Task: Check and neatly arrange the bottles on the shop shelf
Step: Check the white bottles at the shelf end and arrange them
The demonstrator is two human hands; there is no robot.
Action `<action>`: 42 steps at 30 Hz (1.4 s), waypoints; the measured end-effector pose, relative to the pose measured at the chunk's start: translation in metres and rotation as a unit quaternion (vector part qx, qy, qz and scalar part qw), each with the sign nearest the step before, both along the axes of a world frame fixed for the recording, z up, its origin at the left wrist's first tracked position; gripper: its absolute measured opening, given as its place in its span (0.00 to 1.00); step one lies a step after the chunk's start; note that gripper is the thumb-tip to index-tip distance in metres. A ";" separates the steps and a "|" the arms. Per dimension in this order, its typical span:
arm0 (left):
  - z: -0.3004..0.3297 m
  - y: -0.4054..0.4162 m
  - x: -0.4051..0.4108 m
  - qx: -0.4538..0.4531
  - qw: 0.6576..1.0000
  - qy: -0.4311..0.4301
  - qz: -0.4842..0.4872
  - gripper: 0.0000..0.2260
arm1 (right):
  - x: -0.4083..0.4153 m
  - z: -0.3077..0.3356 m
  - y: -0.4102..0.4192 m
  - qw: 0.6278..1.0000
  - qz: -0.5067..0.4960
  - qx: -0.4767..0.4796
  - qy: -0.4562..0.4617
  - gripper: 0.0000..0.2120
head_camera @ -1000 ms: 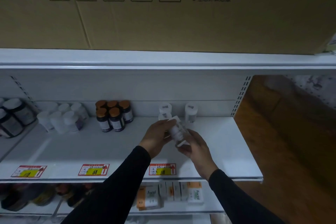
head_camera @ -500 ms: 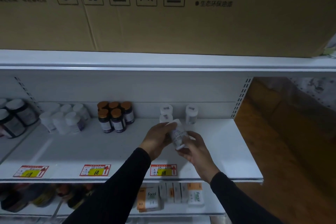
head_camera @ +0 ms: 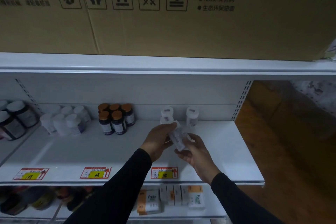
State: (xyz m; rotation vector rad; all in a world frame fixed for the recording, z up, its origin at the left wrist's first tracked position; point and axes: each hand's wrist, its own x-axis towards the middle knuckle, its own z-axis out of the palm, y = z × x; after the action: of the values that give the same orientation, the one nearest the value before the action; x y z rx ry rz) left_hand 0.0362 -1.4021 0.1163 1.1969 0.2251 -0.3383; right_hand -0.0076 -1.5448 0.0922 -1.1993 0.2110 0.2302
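Both hands clamped on one white bottle point(head_camera: 177, 137), tilted and held above the shelf point(head_camera: 72, 151), roughly over its middle depth and toward the right end. Left hand point(head_camera: 157, 139) curled round the cap end, right hand point(head_camera: 195, 152) pinching the base end from below. Not resting on anything, so a slack hold means a drop onto the shelf or past the front edge to the floor.

Three more white bottles point(head_camera: 191, 116) upright near the back edge, just behind the held one: two one behind the other, a third set apart to their right. Risk on setting down: a knuckle or the tilted base clipping the nearest, toppling it into the one behind. Light and tall by the look, so likely easy to knock.

Orange-capped bottles point(head_camera: 116, 118) packed close, left of the hands along the back; a wide sleeve sweep could nudge them, though well clear for now.

Dim light, label small and blurred; a misread date or text quite possible. Price tag point(head_camera: 164, 172) on the front edge below the hands; placing off its line would leave the row untidy.
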 end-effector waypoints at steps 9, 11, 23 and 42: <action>0.000 -0.001 0.002 -0.015 1.000 0.001 -0.006 0.13 | 0.001 0.001 0.000 0.999 0.000 0.033 0.026 0.16; -0.001 0.000 0.003 0.003 1.000 -0.003 -0.008 0.12 | 0.002 0.001 0.000 1.000 0.001 0.009 0.005 0.17; -0.002 0.004 0.005 -0.024 0.999 0.041 0.011 0.19 | 0.004 0.002 -0.002 0.993 -0.037 0.074 0.085 0.18; -0.005 -0.003 -0.007 -0.002 0.996 0.089 -0.024 0.20 | -0.004 0.006 -0.001 0.992 0.057 0.012 0.115 0.33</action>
State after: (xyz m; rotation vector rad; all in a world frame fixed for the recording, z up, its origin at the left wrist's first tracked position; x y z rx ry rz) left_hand 0.0290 -1.4051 0.1111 1.1700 0.3505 -0.4875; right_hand -0.0115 -1.5461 0.0980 -1.1613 0.3398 0.4697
